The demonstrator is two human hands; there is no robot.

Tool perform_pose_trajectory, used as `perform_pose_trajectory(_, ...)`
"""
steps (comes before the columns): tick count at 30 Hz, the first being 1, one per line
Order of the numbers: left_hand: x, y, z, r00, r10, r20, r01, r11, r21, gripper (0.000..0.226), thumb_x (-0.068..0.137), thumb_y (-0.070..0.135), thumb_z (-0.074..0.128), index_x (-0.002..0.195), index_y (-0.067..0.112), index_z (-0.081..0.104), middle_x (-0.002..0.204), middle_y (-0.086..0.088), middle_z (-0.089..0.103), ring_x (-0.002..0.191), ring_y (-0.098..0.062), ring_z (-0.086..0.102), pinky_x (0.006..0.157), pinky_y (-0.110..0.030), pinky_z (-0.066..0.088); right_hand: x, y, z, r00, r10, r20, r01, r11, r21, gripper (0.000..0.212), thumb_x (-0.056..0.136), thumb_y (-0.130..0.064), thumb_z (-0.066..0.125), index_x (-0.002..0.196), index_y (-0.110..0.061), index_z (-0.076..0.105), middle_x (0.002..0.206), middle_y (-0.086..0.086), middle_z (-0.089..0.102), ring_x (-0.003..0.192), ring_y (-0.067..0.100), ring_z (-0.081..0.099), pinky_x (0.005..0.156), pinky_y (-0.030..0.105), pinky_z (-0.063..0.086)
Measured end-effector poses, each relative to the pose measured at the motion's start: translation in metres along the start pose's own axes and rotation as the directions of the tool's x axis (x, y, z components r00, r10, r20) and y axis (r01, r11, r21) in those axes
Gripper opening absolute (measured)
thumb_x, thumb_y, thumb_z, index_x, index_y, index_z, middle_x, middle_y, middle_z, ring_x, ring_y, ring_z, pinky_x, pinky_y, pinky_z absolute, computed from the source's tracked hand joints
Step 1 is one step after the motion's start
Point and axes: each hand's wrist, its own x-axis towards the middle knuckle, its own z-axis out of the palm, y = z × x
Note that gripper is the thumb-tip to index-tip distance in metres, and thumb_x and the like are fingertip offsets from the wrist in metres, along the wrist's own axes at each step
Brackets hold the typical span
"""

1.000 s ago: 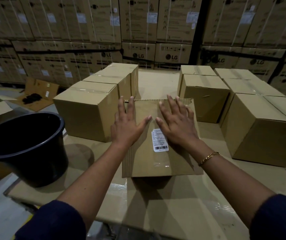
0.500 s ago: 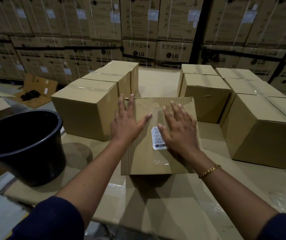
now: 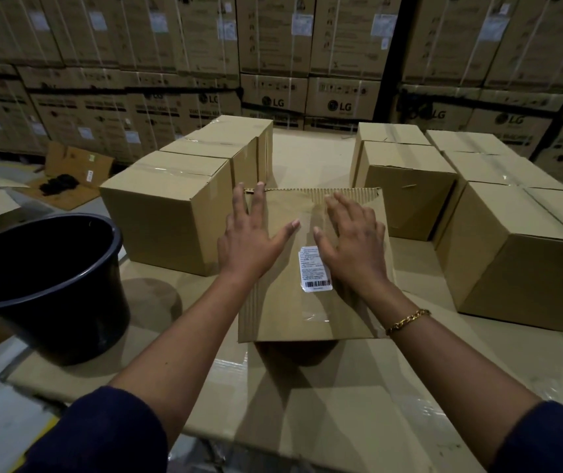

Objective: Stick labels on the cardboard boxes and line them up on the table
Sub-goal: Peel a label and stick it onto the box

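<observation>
1. Cardboard box [image 3: 283, 312], the one being handled, sits in the middle of the tabletop [image 3: 307, 414], with its corrugated far edge showing.
2. A white label [image 3: 315, 269] lies flat on top of the box, roughly central, with a barcode at its near end.
3. The left hand [image 3: 251, 238] rests palm down on the left part of the box top. Its fingers [image 3: 258, 203] are straight and spread, reach the far edge and grip nothing.
4. The right hand [image 3: 353, 245] rests palm down on the right part, just beside the label. Its fingers are straight and slightly apart and hold nothing, and the two thumbs point toward each other.
5. A gold bracelet [image 3: 408, 321] circles the right wrist.
6. A row of closed boxes [image 3: 171, 216] stands just left of the handled box, running away from the camera.
7. A group of closed boxes [image 3: 519, 254] stands to the right, a little apart from it.
8. A black bucket [image 3: 44, 278] stands at the left edge of the tabletop.
9. Stacked printed cartons [image 3: 307, 46] fill the background.
</observation>
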Motion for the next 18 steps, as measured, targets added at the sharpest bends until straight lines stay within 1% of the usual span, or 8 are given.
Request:
perform_pose_trajectory(1,0.0,0.0,0.0,1.0,0.0,-0.002,0.0,1.0,-0.001,0.096,0.087,0.085,0.035,0.161,0.036,-0.002,0.169,0.001,-0.008,0.147,-0.036,0.03,0.101,-0.05,0.044,0.004,-0.001,-0.001,1.0,-0.001,-0.005,0.001,1.0,-0.018,0.06,0.097,-0.043,0.055,0.152,-0.025,0.042,0.156,-0.001,0.041,0.135,0.024,0.037,0.102,0.043,0.034)
perform_pose_trajectory(2,0.0,0.0,0.0,1.0,0.001,-0.003,-0.001,1.0,-0.002,0.096,0.087,0.085,0.035,0.161,0.036,-0.002,0.169,0.001,-0.008,0.147,-0.036,0.03,0.101,-0.05,0.044,0.006,-0.002,-0.001,1.0,-0.002,-0.008,0.001,1.0,-0.03,0.058,0.096,-0.044,0.055,0.15,-0.024,0.045,0.154,-0.001,0.043,0.134,0.024,0.038,0.101,0.042,0.034)
perform_pose_trajectory(6,-0.001,0.001,0.0,1.0,0.001,-0.001,-0.001,1.0,0.003,0.096,0.087,0.084,0.035,0.161,0.035,-0.001,0.169,0.0,-0.007,0.146,-0.036,0.031,0.1,-0.05,0.045,0.014,-0.002,-0.001,0.998,-0.018,-0.058,0.016,1.0,-0.02,0.035,0.094,-0.041,0.059,0.125,-0.026,0.065,0.142,-0.001,0.054,0.129,0.025,0.043,0.1,0.044,0.038)
perform_pose_trajectory(9,-0.002,0.001,-0.002,1.0,-0.002,0.001,0.002,1.0,0.007,0.096,0.086,0.085,0.035,0.161,0.035,-0.001,0.169,0.0,-0.007,0.145,-0.036,0.032,0.097,-0.049,0.046,0.02,-0.002,-0.002,0.995,-0.02,-0.094,0.019,1.0,-0.013,0.021,0.092,-0.037,0.061,0.108,-0.026,0.068,0.132,-0.004,0.058,0.122,0.024,0.047,0.097,0.044,0.039)
perform_pose_trajectory(12,-0.003,0.003,-0.003,1.0,-0.007,0.015,0.007,1.0,0.001,0.098,0.086,0.085,0.036,0.16,0.036,-0.004,0.169,0.0,-0.009,0.146,-0.036,0.031,0.098,-0.049,0.046,0.02,-0.002,-0.001,0.994,-0.027,-0.104,0.026,1.0,-0.008,0.014,0.092,-0.035,0.062,0.101,-0.027,0.068,0.126,-0.006,0.059,0.118,0.021,0.048,0.095,0.041,0.038)
perform_pose_trajectory(14,-0.003,0.003,-0.005,1.0,-0.003,0.03,0.003,1.0,-0.014,0.105,0.081,0.089,0.038,0.16,0.037,-0.006,0.169,0.001,-0.012,0.147,-0.037,0.029,0.1,-0.05,0.045,0.021,-0.002,-0.002,0.995,-0.01,-0.1,0.011,1.0,0.017,0.012,0.093,-0.034,0.061,0.1,-0.028,0.068,0.125,-0.008,0.06,0.119,0.02,0.047,0.095,0.04,0.037)
perform_pose_trajectory(18,-0.004,-0.001,-0.009,0.996,0.041,0.074,-0.038,0.998,-0.042,0.134,0.058,0.102,0.047,0.16,0.037,-0.011,0.166,0.005,-0.026,0.151,-0.036,0.022,0.105,-0.053,0.042,0.029,-0.004,-0.006,0.998,0.033,-0.047,-0.032,0.999,0.015,0.012,0.094,-0.036,0.062,0.102,-0.031,0.069,0.125,-0.01,0.058,0.12,0.018,0.045,0.095,0.039,0.037)
